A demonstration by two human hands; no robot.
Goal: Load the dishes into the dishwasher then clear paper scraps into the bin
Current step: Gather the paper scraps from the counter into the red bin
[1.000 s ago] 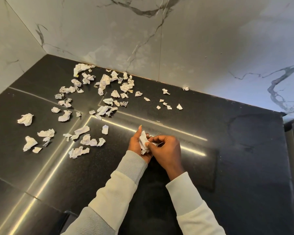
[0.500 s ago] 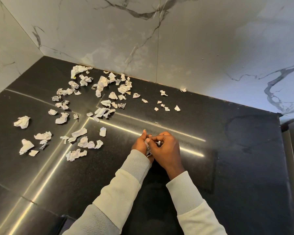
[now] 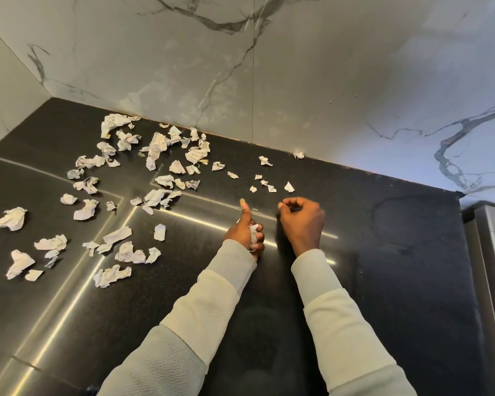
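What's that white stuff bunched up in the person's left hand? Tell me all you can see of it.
It is a paper wad, white and crumpled, like the scraps strewn over the black counter. Only a small part shows between the curled fingers of the left hand, which grips it with the thumb pointing up. The rest is hidden in the fist, so its full size cannot be told. The right hand does not touch it.

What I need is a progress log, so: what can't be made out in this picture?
Head view:
- Paper wad: mostly covered by left hand's curled fingers; scrap count unclear.
- Right hand: palm faces away; whether it pinches anything is hidden.
- Print on paper scraps: too small.
- Bin, dishwasher: outside the frame.
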